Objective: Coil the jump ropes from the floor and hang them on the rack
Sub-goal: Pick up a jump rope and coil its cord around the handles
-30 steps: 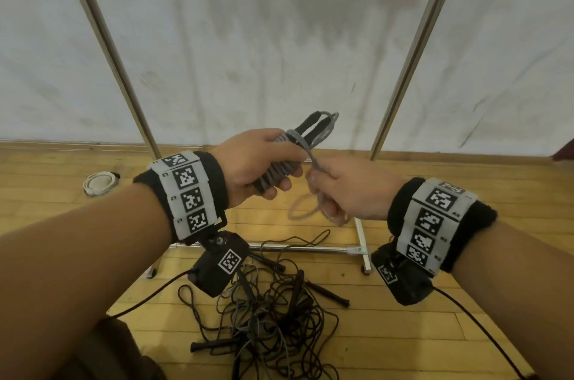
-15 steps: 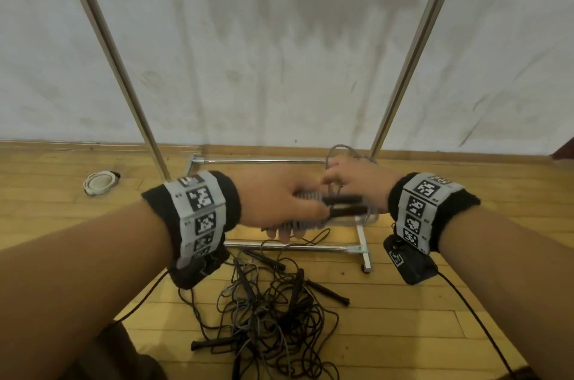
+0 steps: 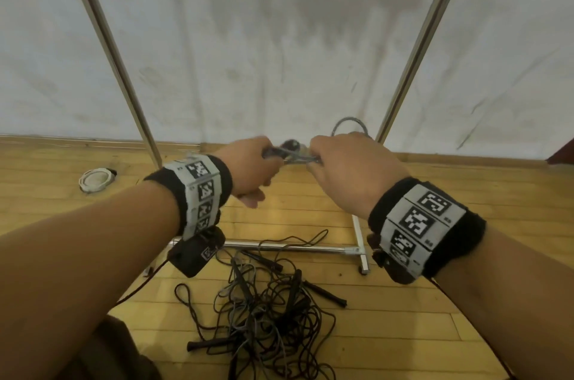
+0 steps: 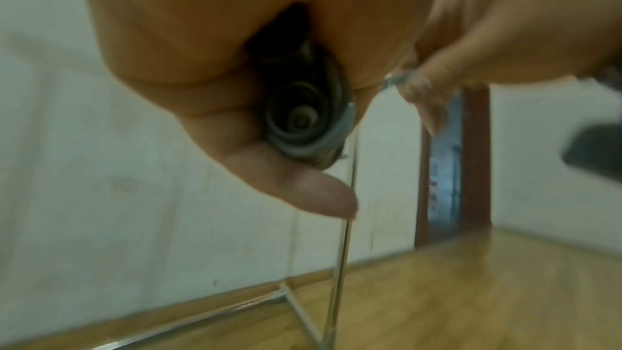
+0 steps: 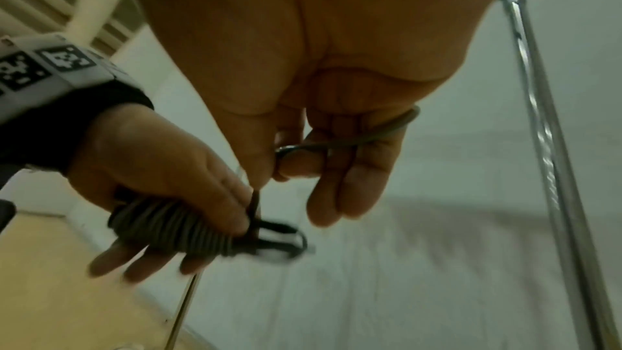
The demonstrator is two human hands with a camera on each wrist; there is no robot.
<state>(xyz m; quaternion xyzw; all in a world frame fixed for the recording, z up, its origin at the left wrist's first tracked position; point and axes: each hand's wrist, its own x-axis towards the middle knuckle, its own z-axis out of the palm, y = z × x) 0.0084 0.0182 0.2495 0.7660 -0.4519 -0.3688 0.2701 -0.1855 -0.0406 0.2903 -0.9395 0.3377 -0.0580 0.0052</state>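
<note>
My left hand (image 3: 254,168) grips a grey jump rope wound into a tight coil (image 4: 306,119) around its handles; the coil (image 5: 175,228) shows under the fingers in the right wrist view. My right hand (image 3: 344,168) pinches the rope's loose end (image 5: 377,132) just right of the coil, and a small loop (image 3: 349,125) arches above its knuckles. Both hands are at mid-height between the rack's two chrome uprights (image 3: 419,44). A tangled heap of dark jump ropes (image 3: 267,317) lies on the wooden floor below.
The rack's base bars (image 3: 298,247) run across the floor just behind the heap. A white round object (image 3: 94,180) sits by the wall at the left. A dark doorway frame (image 4: 471,164) stands to the right.
Both hands have moved up and a little apart from half a second ago. The right hand has pulled the loose end sideways from the coil, leaving a small loop above it.
</note>
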